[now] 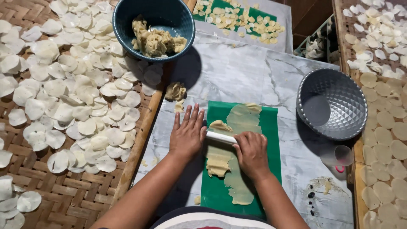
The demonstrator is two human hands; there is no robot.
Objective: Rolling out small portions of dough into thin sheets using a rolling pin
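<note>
- Nearest, bottom centre: striped shirt edge (199, 220), two bare forearms running up w/ hands at mid-frame.
- Left hand (186, 135): flat, fingers spread apart, palm pressing on left end of white rolling pin (221, 137); not gripping, just bearing down.
- Right hand (251, 153): fingers curled together over right end of same pin, knuckles up; most of pin hidden under both hands, only short white stretch btwn them visible.
- Pin lying crosswise on thin flattened dough sheet (239, 169), pale yellow-green, stretched lengthwise on green mat (271, 140), centre of frame. Thicker unrolled fold of dough just above pin, another left of right wrist.
- Mat resting on grey marble-look table cover (237, 72).
- Lower right of mat: dark crumbs and smear on cover; small clear plastic cup (339, 156) near right edge.
- Right centre: empty silver faceted bowl (333, 104), well apart from mat.
- Above left hand: small dough lump (175, 91) on cover, near wooden tray edge.
- Left half of frame: woven bamboo tray (76, 199) covered w/ many thin white discs (80, 93), overlapping.
- Right edge: second tray w/ yellowish discs (386, 123) in rows.
- Top centre-left: blue bowl (154, 25) holding raw dough mass.
- Top centre, farthest: another green mat w/ small pale pieces (237, 19) scattered on it.
</note>
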